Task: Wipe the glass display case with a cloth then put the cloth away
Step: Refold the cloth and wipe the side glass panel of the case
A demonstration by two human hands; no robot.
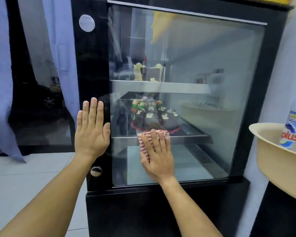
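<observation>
The wiping is under way and the putting away has not begun. The right hand (156, 154) lies flat with straight fingers on a red-and-white striped cloth (144, 142), pressing it against the glass door (212, 82) of the display case (91, 65), low in the middle of the frame, about level with the lower shelf. The cloth shows only at the fingertips and along the hand's left edge; the rest is hidden under the palm.

The left hand (91, 129) is released and empty, fingers straight and together, its palm resting on the black frame strip to the left of the glass, apparently to steady the case.

How much of the pane has been covered cannot be judged: the glass carries reflections all over, and no clear line between wiped and unwiped parts shows. The large area above and to the right of the cloth may yet need passes. Inside, a decorated cake (154, 115) stands on the lower shelf and cake slices (148, 72) on the upper one.

Left to do, by my reading: finish the pane, then carry the cloth off. A cream basin (270, 151) holding a detergent bottle (292, 132) at the right edge of the frame is a possible place for it, though that is a guess.
</observation>
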